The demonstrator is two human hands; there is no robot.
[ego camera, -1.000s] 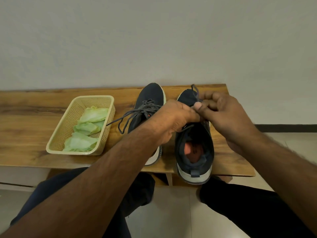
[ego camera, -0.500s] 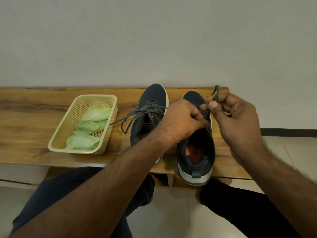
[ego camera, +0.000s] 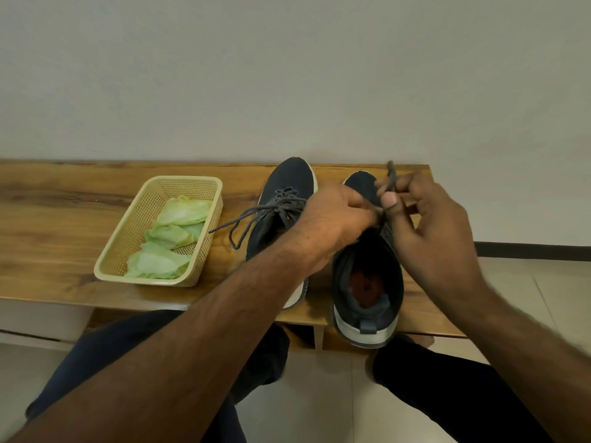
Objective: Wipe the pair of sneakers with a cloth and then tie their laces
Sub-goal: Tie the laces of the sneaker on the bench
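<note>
Two dark sneakers with pale soles stand side by side on the wooden bench [ego camera: 64,225], toes toward the wall. The left sneaker [ego camera: 281,199] has grey laces trailing loose to its left. Over the right sneaker [ego camera: 367,282], my left hand [ego camera: 335,215] pinches one strand of its lace low near the tongue. My right hand [ego camera: 428,219] grips a lace loop [ego camera: 390,177] that sticks up between thumb and fingers. The knot area is hidden by my hands.
A beige plastic basket [ego camera: 134,238] with several light green cloths [ego camera: 172,238] sits on the bench left of the shoes. The bench's right end lies just past my right hand. A plain wall stands behind; my knees are below the bench's front edge.
My right hand has drawn the lace loop a little farther right and up, away from my left hand. The shoes and basket have stayed put.
</note>
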